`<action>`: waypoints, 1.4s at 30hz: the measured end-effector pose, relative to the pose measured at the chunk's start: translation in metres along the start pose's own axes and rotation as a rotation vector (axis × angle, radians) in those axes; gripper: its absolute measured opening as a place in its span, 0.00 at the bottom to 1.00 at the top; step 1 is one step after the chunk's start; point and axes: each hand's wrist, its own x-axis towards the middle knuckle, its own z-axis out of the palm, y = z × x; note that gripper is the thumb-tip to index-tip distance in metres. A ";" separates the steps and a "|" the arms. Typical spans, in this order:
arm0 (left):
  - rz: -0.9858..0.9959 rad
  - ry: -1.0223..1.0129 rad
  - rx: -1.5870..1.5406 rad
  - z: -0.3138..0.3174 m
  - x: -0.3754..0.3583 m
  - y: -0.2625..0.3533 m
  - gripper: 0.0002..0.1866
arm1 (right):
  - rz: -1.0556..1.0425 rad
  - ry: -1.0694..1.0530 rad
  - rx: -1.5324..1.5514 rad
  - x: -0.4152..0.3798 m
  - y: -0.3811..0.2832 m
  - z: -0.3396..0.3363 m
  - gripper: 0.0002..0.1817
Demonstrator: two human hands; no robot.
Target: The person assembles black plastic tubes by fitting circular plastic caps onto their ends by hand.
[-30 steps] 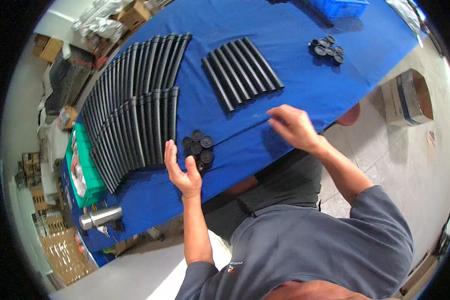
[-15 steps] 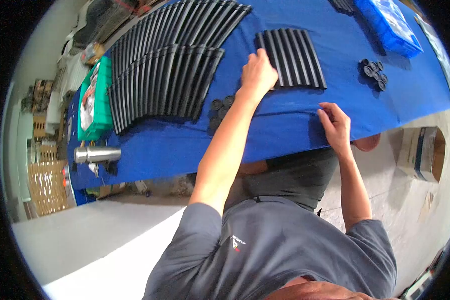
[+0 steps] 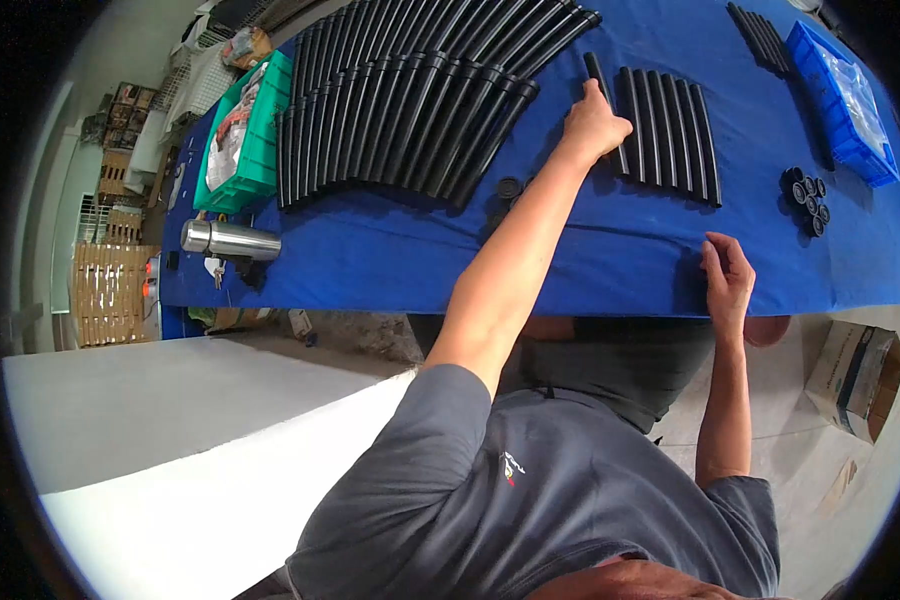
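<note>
Left hand (image 3: 597,122) grasps a black tube (image 3: 594,70), well back from the near edge of the table (image 3: 370,280); right hand (image 3: 730,275), fingers loosely curled, appears empty. Apparent step: pickup; next move calls for clearing the adjacent row (image 3: 679,132).

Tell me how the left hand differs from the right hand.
The left hand is closed around a black tube; the right hand shows nothing in its grasp. The left hand reaches far over the blue tablecloth, while the right hand is near the cloth's front edge. Both hands are bare.
</note>
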 end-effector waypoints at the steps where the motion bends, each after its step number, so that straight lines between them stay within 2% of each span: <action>1: 0.052 0.052 -0.045 -0.003 -0.004 -0.002 0.53 | 0.017 0.000 -0.002 0.000 -0.002 0.000 0.09; 2: 0.105 0.102 -0.092 -0.006 -0.009 -0.004 0.53 | 0.021 0.003 -0.005 -0.001 -0.001 0.000 0.09; 3: 0.012 0.023 -0.360 -0.026 -0.034 0.017 0.51 | 0.023 0.005 -0.009 -0.001 0.001 0.000 0.09; 6: 0.070 -0.059 -0.891 -0.059 -0.087 0.035 0.47 | 0.010 -0.003 -0.020 0.000 0.003 0.000 0.09; 8: 0.155 -0.142 -1.131 -0.085 -0.126 0.031 0.38 | 0.011 -0.006 -0.019 -0.002 0.004 -0.001 0.09; 10: 0.146 -0.149 -1.351 -0.108 -0.167 0.012 0.28 | 0.014 -0.009 0.002 -0.001 0.002 0.000 0.09; 12: 0.251 -0.238 -1.380 -0.132 -0.188 -0.041 0.20 | 0.021 -0.033 -0.007 0.001 0.001 0.001 0.10; 13: 0.224 -0.212 -1.399 -0.142 -0.200 -0.066 0.20 | 0.026 -0.048 -0.013 0.002 0.000 0.001 0.10; 14: 0.197 -0.189 -1.421 -0.151 -0.212 -0.086 0.21 | -0.053 -0.078 -0.005 0.004 -0.006 0.005 0.10; 16: 0.030 -0.026 -1.520 -0.155 -0.234 -0.111 0.20 | -0.198 -0.134 -0.013 0.015 -0.031 0.020 0.10; 20: -0.002 0.180 -1.387 -0.147 -0.248 -0.138 0.19 | -0.485 -0.329 0.001 0.067 -0.070 0.069 0.10; 24: 0.020 0.173 -1.418 -0.138 -0.246 -0.157 0.17 | -0.489 -0.477 0.187 0.105 -0.075 0.138 0.11; 25: 0.027 0.154 -1.436 -0.138 -0.245 -0.162 0.17 | -0.557 -0.478 0.204 0.109 -0.071 0.151 0.11; 27: 0.037 0.143 -1.511 -0.134 -0.243 -0.173 0.18 | -0.549 -0.472 0.212 0.105 -0.061 0.161 0.10; 28: 0.037 0.147 -1.547 -0.133 -0.245 -0.176 0.18 | -0.541 -0.476 0.220 0.101 -0.056 0.163 0.10; 29: 0.031 0.149 -1.559 -0.132 -0.246 -0.182 0.20 | -0.404 -0.556 0.128 0.097 -0.049 0.160 0.10; 30: 0.046 0.151 -1.552 -0.131 -0.243 -0.182 0.20 | -0.576 -0.448 0.219 0.098 -0.040 0.167 0.11; 32: 0.056 0.151 -1.529 -0.132 -0.244 -0.185 0.21 | -0.512 -0.525 0.144 0.099 -0.052 0.153 0.13; 33: 0.051 0.148 -1.502 -0.133 -0.243 -0.183 0.21 | -0.479 -0.575 0.075 0.102 -0.049 0.151 0.20; 37: 0.005 0.182 -1.471 -0.134 -0.242 -0.185 0.21 | -0.666 -0.710 0.004 0.102 -0.052 0.145 0.30; 40: -0.037 0.246 -1.471 -0.132 -0.244 -0.180 0.21 | -0.769 -0.795 -0.091 0.098 -0.056 0.142 0.31; 42: -0.024 0.159 -1.511 -0.136 -0.242 -0.177 0.21 | -0.747 -0.839 -0.112 0.099 -0.060 0.141 0.30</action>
